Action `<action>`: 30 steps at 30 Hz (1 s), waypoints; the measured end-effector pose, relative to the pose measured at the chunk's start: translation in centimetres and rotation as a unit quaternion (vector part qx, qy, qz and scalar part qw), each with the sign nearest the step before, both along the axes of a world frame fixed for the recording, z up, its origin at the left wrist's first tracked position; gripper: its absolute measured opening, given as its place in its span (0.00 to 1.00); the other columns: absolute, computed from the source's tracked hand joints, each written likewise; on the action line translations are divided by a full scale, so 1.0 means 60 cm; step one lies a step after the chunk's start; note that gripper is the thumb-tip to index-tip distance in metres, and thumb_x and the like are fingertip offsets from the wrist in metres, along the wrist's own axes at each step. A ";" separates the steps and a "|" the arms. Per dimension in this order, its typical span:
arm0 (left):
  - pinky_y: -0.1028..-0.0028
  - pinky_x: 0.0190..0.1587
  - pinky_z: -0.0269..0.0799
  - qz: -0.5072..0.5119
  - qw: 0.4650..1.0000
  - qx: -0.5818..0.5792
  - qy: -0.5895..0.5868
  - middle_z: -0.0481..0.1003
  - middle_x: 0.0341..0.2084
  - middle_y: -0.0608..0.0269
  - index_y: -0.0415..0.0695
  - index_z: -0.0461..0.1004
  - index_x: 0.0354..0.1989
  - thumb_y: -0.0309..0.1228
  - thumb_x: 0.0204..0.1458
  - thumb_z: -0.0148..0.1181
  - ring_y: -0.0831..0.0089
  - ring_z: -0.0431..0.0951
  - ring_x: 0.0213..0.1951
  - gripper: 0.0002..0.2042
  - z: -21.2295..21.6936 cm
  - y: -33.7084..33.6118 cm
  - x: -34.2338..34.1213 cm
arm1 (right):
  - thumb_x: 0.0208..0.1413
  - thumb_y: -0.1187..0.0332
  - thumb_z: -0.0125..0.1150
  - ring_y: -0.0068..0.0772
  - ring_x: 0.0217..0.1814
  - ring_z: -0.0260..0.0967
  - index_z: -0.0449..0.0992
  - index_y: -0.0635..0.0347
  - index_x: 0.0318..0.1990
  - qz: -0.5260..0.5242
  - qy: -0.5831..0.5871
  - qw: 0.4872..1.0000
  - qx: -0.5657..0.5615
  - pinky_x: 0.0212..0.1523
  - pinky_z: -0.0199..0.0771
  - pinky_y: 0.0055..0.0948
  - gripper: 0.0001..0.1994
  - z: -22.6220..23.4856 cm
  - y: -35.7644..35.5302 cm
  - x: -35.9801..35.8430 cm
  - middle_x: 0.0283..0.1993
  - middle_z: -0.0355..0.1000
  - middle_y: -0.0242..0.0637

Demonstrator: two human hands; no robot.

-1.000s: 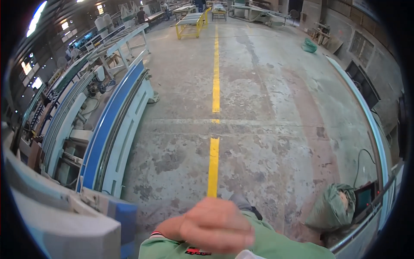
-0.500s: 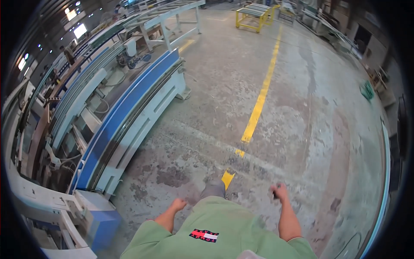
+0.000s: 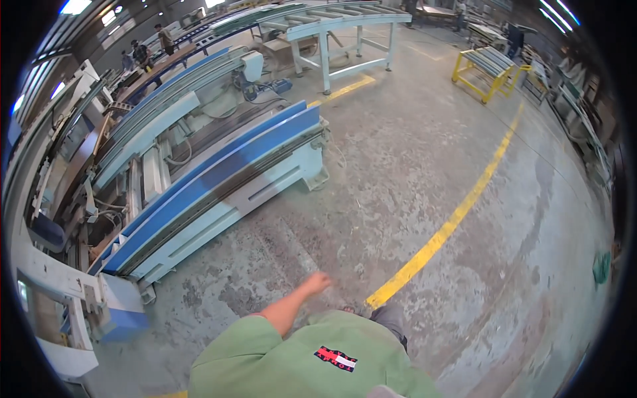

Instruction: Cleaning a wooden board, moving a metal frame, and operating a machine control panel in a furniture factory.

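Observation:
My left hand point(image 3: 316, 284) swings out in front of my green shirt point(image 3: 298, 358), over the bare concrete floor point(image 3: 371, 199). Nothing shows in it, and it is too small and blurred to make out the fingers. It hangs between the long blue and white machine point(image 3: 219, 192) on my left and the yellow floor line point(image 3: 451, 222) on my right, touching neither. My right hand is out of the picture. A dark shoe or trouser leg point(image 3: 391, 318) shows just ahead of my shirt.
A white roller conveyor point(image 3: 332, 26) stands at the back, with a yellow rack point(image 3: 488, 66) to its right. More machinery and cables fill the left side. Other people point(image 3: 142, 50) stand far back left. A green bag point(image 3: 601, 265) lies at the right.
The view has swung left, so the blue machine fills more of the picture. My right hand has dropped out of sight and my left arm has swung forward.

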State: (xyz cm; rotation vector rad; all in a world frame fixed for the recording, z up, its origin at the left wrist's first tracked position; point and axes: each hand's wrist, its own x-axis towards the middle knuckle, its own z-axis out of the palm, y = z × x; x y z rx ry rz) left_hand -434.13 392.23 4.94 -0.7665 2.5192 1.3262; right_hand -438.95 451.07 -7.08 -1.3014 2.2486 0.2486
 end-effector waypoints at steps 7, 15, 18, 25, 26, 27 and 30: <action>0.65 0.39 0.71 0.093 0.990 -0.033 0.098 0.77 0.33 0.52 0.40 0.76 0.36 0.36 0.48 0.54 0.59 0.77 0.36 0.13 0.109 -0.067 -0.594 | 0.51 0.53 0.57 0.37 0.33 0.71 0.75 0.63 0.36 -0.213 -0.114 0.969 -0.040 0.33 0.71 0.39 0.19 0.049 -0.026 -0.444 0.31 0.73 0.44; 0.63 0.33 0.72 0.082 0.987 0.040 -0.130 0.77 0.24 0.49 0.39 0.78 0.26 0.41 0.43 0.57 0.58 0.78 0.27 0.15 -0.046 0.019 -0.813 | 0.44 0.56 0.66 0.35 0.32 0.69 0.69 0.73 0.45 -0.599 -0.186 0.746 -0.222 0.34 0.71 0.35 0.28 0.119 -0.116 -1.215 0.37 0.72 0.49; 0.65 0.25 0.71 0.089 0.972 0.068 -0.206 0.76 0.19 0.53 0.40 0.79 0.26 0.39 0.43 0.57 0.64 0.75 0.19 0.13 -0.085 0.051 -0.894 | 0.43 0.58 0.66 0.30 0.30 0.69 0.68 0.67 0.49 -0.601 -0.140 0.717 -0.324 0.28 0.71 0.31 0.28 0.310 -0.259 -1.503 0.35 0.71 0.40; 0.67 0.23 0.72 0.035 0.957 0.085 -0.275 0.76 0.19 0.58 0.40 0.79 0.26 0.40 0.45 0.57 0.66 0.74 0.17 0.14 -0.125 -0.021 -1.331 | 0.42 0.53 0.67 0.38 0.44 0.69 0.68 0.64 0.52 -0.588 -0.066 0.727 -0.348 0.46 0.70 0.35 0.32 0.322 -0.341 -1.905 0.44 0.71 0.44; 0.67 0.23 0.73 0.032 0.963 0.070 -0.256 0.76 0.19 0.58 0.41 0.79 0.26 0.41 0.46 0.56 0.67 0.75 0.18 0.14 -0.117 -0.041 -1.420 | 0.42 0.53 0.67 0.40 0.44 0.70 0.68 0.64 0.52 -0.596 -0.075 0.737 -0.310 0.45 0.70 0.36 0.32 0.290 -0.335 -1.928 0.43 0.72 0.45; 0.67 0.24 0.73 0.031 0.969 0.057 -0.240 0.76 0.19 0.57 0.41 0.79 0.27 0.41 0.46 0.55 0.67 0.75 0.18 0.15 -0.110 -0.050 -1.492 | 0.42 0.53 0.68 0.41 0.43 0.70 0.68 0.65 0.51 -0.605 -0.088 0.745 -0.268 0.44 0.71 0.37 0.32 0.262 -0.314 -1.936 0.42 0.73 0.46; 0.64 0.28 0.72 -0.013 0.985 0.008 -0.171 0.76 0.19 0.53 0.38 0.77 0.29 0.43 0.47 0.53 0.64 0.77 0.22 0.18 -0.083 -0.134 -1.822 | 0.37 0.52 0.69 0.47 0.50 0.70 0.71 0.69 0.48 -0.703 -0.207 0.659 -0.168 0.47 0.69 0.39 0.33 0.152 -0.200 -1.926 0.49 0.70 0.56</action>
